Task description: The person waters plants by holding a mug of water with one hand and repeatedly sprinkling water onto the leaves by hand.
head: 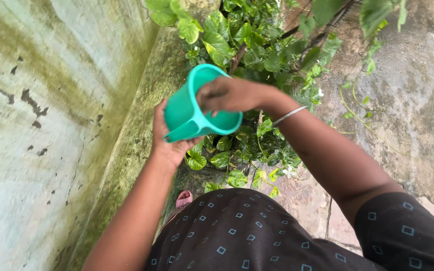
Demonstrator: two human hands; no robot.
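Mug (192, 108), green plastic, sits between both my hands, tipped over on its side above the leafy plant (257, 55). Its open mouth faces up and away from me, toward the leaves, and its handle points down and to the left. My left hand (167, 143) cups it from below and behind, palm against the mug's body, fingers curled round the far side where I cannot see them. My right hand (232, 94) reaches over the rim, fingers bent down across the mouth and touching the edge; whether they grip the rim or only rest on it I cannot tell. A thin metal bangle (288, 115) rings my right wrist.

To the left rises a pale wall (41, 125), stained green with flaking patches. The plant grows along its foot, with a few small white flowers among the leaves. A pink sandal (183, 198) shows below the mug, by my dark patterned dress (247, 236). Stone paving (418, 100) lies to the right.
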